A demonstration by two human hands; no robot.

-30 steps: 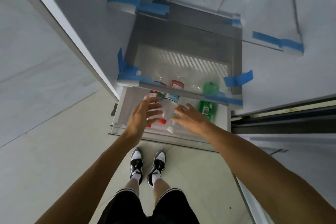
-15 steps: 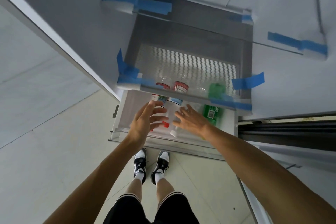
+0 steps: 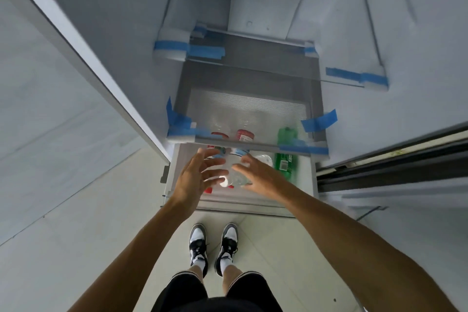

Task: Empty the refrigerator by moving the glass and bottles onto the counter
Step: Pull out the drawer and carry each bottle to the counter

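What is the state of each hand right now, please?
Left hand: open, fingers spread, holding nothing.
Right hand: open, reaching beside the clear bottle; contact cannot be told.

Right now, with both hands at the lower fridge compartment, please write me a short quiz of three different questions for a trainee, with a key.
1. True or false: the green bottle lies to the left of both hands.
2. Which colour is the tape on the glass shelf? A) yellow B) blue C) black
3. Fill in: the left hand and the right hand reach with spread fingers toward a ____ plastic bottle between them.

Key: 1 false; 2 B; 3 clear.
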